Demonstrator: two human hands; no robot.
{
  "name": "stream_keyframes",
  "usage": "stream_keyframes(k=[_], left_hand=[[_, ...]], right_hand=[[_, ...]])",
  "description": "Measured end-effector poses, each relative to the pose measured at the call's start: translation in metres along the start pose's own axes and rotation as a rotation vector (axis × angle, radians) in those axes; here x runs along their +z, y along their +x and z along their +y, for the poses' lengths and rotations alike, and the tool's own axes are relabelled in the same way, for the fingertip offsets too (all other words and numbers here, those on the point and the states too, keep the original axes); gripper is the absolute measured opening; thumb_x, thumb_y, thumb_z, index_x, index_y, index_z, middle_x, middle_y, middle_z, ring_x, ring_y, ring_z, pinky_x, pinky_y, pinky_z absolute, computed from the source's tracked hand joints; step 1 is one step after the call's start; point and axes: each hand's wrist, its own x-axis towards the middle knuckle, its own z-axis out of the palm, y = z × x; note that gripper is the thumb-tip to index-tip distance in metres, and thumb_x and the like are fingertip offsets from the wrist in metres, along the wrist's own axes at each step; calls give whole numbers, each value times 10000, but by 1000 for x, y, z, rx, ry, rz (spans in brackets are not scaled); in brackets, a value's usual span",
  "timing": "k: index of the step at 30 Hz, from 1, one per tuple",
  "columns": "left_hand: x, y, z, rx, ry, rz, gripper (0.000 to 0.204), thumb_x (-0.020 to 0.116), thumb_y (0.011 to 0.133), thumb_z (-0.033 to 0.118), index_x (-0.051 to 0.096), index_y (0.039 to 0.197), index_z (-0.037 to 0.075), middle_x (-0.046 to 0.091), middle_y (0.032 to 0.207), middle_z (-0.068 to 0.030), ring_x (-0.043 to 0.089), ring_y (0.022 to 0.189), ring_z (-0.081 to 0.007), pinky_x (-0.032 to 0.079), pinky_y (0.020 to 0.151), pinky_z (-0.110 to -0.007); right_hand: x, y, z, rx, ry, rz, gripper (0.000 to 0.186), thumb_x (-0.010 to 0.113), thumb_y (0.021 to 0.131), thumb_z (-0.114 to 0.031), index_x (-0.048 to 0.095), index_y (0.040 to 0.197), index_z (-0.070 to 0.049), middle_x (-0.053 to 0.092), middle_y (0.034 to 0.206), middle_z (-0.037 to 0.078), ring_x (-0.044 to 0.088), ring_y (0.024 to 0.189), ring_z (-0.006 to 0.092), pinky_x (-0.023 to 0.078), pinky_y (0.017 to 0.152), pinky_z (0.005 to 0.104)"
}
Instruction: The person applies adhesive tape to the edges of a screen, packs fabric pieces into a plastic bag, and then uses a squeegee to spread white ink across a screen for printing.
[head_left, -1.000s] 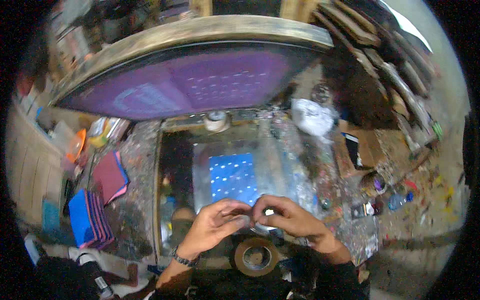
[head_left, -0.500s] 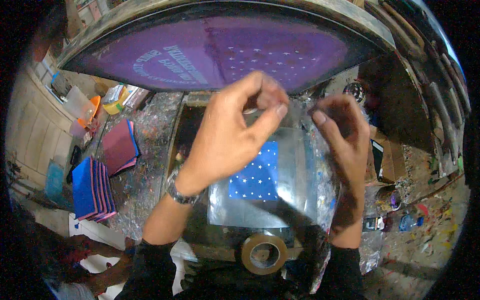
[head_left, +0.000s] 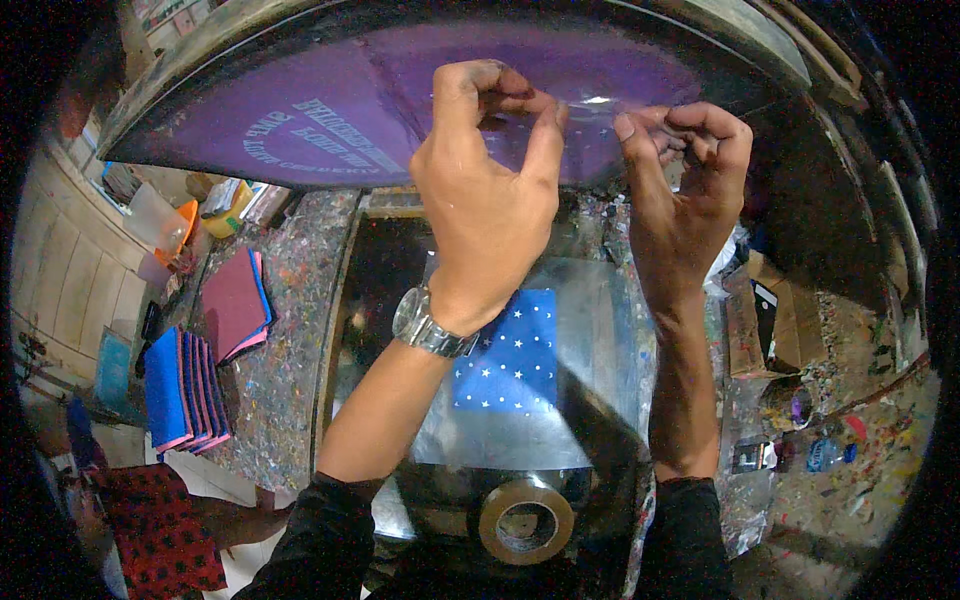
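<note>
Both my hands are raised in front of a tilted screen-printing frame point(head_left: 330, 110) with purple mesh. My left hand point(head_left: 485, 200), with a metal watch on the wrist, is closed in a pinch of thumb and forefinger. Level with it, my right hand point(head_left: 690, 190) pinches too. A clear, glinting strip of tape point(head_left: 598, 100) spans the gap between them, barely visible against the mesh. Below lies a blue rectangle point(head_left: 515, 375) printed with white stars and dots, on a shiny transparent sheet point(head_left: 590, 420). A roll of brown tape point(head_left: 490, 535) rests at the near edge.
At left on the paint-spattered table point(head_left: 290, 330) lie stacked blue and pink pieces point(head_left: 185, 390) and a maroon pile point(head_left: 235, 305). An open cardboard box point(head_left: 800, 335) stands right. Another person's red patterned clothing point(head_left: 160, 530) shows lower left.
Both hands have moved up and away from me, to the front of the purple mesh. The glinting strip between them now shows. More of the blue rectangle is uncovered.
</note>
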Motion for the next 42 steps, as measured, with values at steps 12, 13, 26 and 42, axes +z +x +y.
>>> stream_keyframes(k=[12,13,26,42], left_hand=[[16,1,-23,263,221,126,295,766,767,34,539,955,19,679,808,-98,655,737,-186,507,729,-308],[16,2,-25,280,231,128,294,766,765,36,541,954,20,679,804,-100,658,733,-196,508,725,-314],[-11,26,-36,542,553,274,554,816,713,289,557,1172,120,559,1140,-52,458,1130,-260,318,928,-420],[-23,73,-22,769,1014,45,1089,889,511,458,333,1416,216,374,1366,-64,248,1362,-328,69,1135,-601]], right_hand=[[8,5,12,-175,-303,51,330,744,797,-51,494,1012,-52,591,873,81,578,688,195,491,629,327],[10,4,14,-205,-300,57,333,743,797,-52,493,1018,-50,593,877,84,580,695,198,492,635,329],[15,9,30,-312,-384,118,387,751,783,-77,506,1083,-72,632,828,46,574,693,214,457,708,373],[-5,14,17,-105,-467,156,397,797,757,-118,555,1065,-49,625,737,34,582,656,158,484,626,301]])
